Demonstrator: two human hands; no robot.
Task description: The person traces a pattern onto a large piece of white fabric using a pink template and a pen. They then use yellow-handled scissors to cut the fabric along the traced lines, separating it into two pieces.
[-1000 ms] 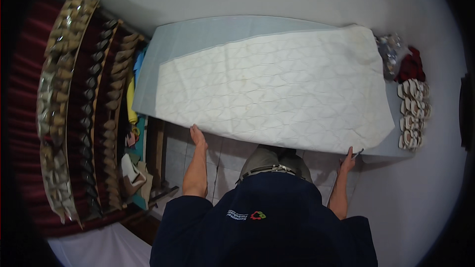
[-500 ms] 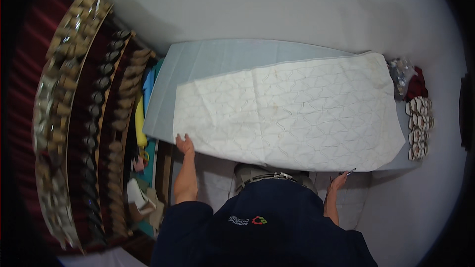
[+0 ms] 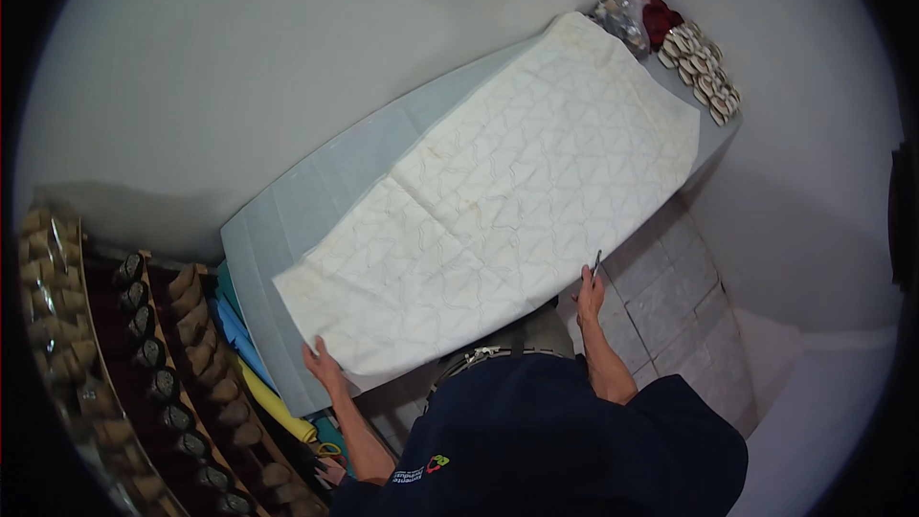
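A large cream sheet [image 3: 498, 191], covered all over in drawn repeating outlines, lies spread on a grey table [image 3: 278, 230]. It has a crease across its middle and an irregular right end. My left hand [image 3: 325, 366] rests at the sheet's near left corner, fingers apart along the edge. In my right hand [image 3: 590, 297] is a slim pen [image 3: 596, 264], pointing up beside the sheet's near edge. That hand is over the floor, just off the table.
Racks of brown shoe lasts [image 3: 196, 316] and dark shoes [image 3: 148, 354] stand at left. Beside them are a yellow roll [image 3: 278, 404], a blue roll [image 3: 239, 335] and yellow-handled scissors [image 3: 327, 450]. Pale footwear pieces [image 3: 704, 72] and a plastic bag [image 3: 622, 19] sit at the table's far right end.
The view has turned, so the table and sheet now slant up to the right. My right hand still holds the pen, now pointing more upright. My left hand stays by the sheet's left corner.
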